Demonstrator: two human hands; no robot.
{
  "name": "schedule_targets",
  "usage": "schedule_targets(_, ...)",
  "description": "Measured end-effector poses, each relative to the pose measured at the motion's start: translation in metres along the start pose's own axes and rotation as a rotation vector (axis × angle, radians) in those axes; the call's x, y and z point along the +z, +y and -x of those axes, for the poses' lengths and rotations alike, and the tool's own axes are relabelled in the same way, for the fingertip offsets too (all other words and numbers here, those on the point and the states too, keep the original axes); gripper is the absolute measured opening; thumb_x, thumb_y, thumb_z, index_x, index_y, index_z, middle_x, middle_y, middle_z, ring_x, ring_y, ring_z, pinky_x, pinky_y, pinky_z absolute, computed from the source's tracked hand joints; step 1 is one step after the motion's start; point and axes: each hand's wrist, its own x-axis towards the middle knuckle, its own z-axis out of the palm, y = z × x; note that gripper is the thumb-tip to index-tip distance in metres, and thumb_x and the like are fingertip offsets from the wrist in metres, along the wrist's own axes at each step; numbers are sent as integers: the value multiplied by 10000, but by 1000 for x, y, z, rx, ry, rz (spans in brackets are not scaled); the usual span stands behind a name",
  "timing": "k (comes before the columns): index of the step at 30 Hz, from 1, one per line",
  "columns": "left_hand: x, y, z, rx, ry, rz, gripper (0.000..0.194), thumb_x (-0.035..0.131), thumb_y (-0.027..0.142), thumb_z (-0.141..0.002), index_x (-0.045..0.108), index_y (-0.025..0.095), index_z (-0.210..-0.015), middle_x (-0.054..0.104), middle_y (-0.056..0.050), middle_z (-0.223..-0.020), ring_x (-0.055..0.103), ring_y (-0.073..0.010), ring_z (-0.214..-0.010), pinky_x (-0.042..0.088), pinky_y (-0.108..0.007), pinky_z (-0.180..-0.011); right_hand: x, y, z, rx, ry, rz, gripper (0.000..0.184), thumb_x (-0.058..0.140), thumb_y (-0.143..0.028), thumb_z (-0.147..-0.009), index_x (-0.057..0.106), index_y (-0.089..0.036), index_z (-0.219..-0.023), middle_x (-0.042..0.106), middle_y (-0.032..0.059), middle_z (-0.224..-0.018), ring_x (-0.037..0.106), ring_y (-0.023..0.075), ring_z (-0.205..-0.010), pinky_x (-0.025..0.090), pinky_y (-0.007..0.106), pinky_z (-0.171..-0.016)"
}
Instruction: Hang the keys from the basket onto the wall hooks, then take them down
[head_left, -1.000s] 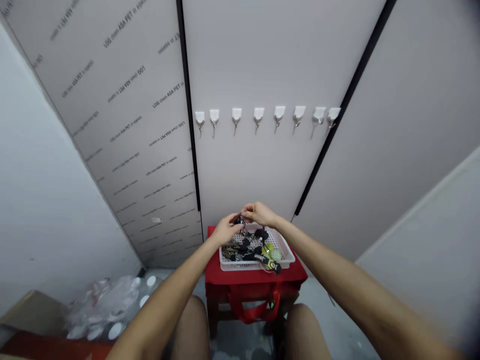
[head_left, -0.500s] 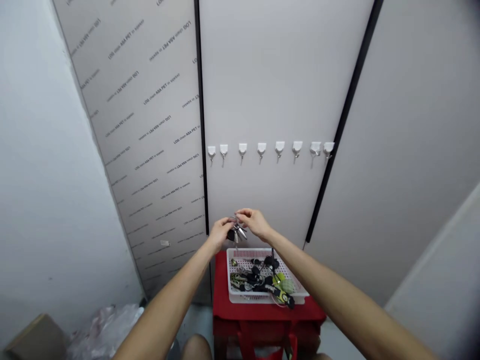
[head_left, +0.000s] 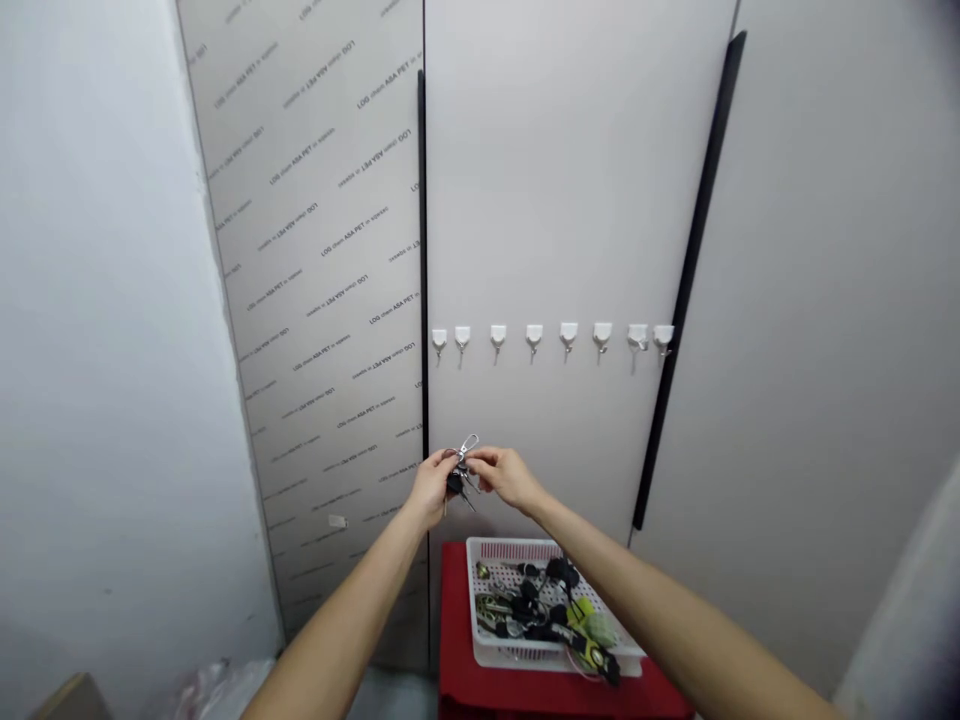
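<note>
My left hand [head_left: 431, 487] and my right hand [head_left: 504, 474] meet in front of the wall, both pinching one bunch of keys [head_left: 460, 474] with a black fob and a silver clasp that sticks up. Below them to the right, a white perforated basket [head_left: 489, 652] holds several more key bunches [head_left: 541, 610], black and yellow-green. A row of several white wall hooks [head_left: 532, 337] runs across the grey panel above my hands; every hook is bare.
The basket rests on a red-covered stool [head_left: 457, 680] against the wall. Black vertical strips [head_left: 686, 280] divide the grey wall panels. A white wall [head_left: 97, 350] closes the left side, with a clear plastic bag [head_left: 206, 678] at its foot.
Both hands have lifted the bunch of keys out of the basket and up toward the hooks. The view has tilted upward, so the basket and stool sit lower in frame.
</note>
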Motion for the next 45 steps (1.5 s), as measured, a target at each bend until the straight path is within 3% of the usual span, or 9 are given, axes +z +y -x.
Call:
schedule_targets(8, 2, 17, -6, 168, -25, -161, 132, 518, 236, -529, 526, 122, -596, 457, 51, -467, 373, -30, -422, 284, -159, -446, 13, -20, -30, 16, 229, -123, 258, 480, -280, -564, 550, -93, -726, 525, -1, -569, 418, 46, -457, 335, 171, -439)
schedule_targets(12, 3, 41, -24, 304, -15, -284, 126, 507, 235, -544, 535, 112, -550, 466, 39, -469, 392, -38, -454, 298, -161, -477, 14, -43, -59, -108, 350, -87, 234, 497, -277, -542, 561, -104, -687, 550, 8, -593, 451, 62, -506, 362, 182, -504)
schedule_targets(19, 4, 82, -66, 399, 178, -481, 160, 484, 248, -575, 579, 130, -627, 507, 20, -500, 403, -50, -439, 305, -171, -453, 15, -72, -122, -139, 586, 81, 261, 459, -320, -589, 583, -126, -713, 585, 30, -630, 509, 92, -547, 390, 198, -537)
schedule_targets(26, -2, 76, -82, 340, 250, -689, 181, 481, 188, -587, 580, 135, -730, 585, -39, -667, 501, -104, -582, 378, -218, -572, 9, -65, -135, -7, 549, 364, 231, 452, -275, -624, 597, -104, -680, 595, 68, -631, 543, 132, -626, 402, 233, -593)
schedule_targets(31, -17, 52, -71, 422, 288, -752, 276, 463, 114, -585, 540, 137, -849, 562, -49, -872, 496, -107, -788, 360, -218, -725, -4, -37, -99, -93, 465, 436, 304, 461, -261, -637, 537, -108, -890, 573, 54, -855, 514, 88, -771, 377, 175, -676)
schedule_targets(33, -25, 30, -61, 426, 285, -774, 290, 460, 120, -588, 527, 144, -870, 556, -41, -886, 491, -105, -803, 360, -224, -737, -12, -10, -71, -68, 269, 508, 297, 469, -220, -633, 535, -94, -894, 578, 57, -841, 522, 81, -733, 381, 161, -654)
schedule_targets(36, -33, -13, -36, 321, 183, -813, 266, 447, 114, -598, 529, 130, -851, 560, -49, -868, 497, -104, -783, 368, -232, -733, -21, 41, -19, 165, -136, 672, 253, 469, -158, -617, 567, -83, -837, 601, 60, -749, 535, 89, -631, 391, 158, -581)
schedule_targets(38, -36, -45, -17, 220, 98, -855, 242, 442, 103, -601, 538, 119, -822, 563, -60, -855, 500, -108, -771, 372, -236, -726, -24, 75, 10, 276, -282, 803, 247, 456, -134, -612, 583, -98, -821, 604, 60, -757, 538, 103, -647, 388, 160, -580)
schedule_targets(45, -28, -116, 26, 13, -134, -1041, 201, 465, 109, -585, 562, 131, -759, 579, -61, -765, 508, -121, -683, 376, -249, -680, -23, 132, 51, 321, -302, 1061, 318, 469, -82, -555, 594, -194, -825, 597, 77, -810, 532, 169, -754, 366, 205, -621)
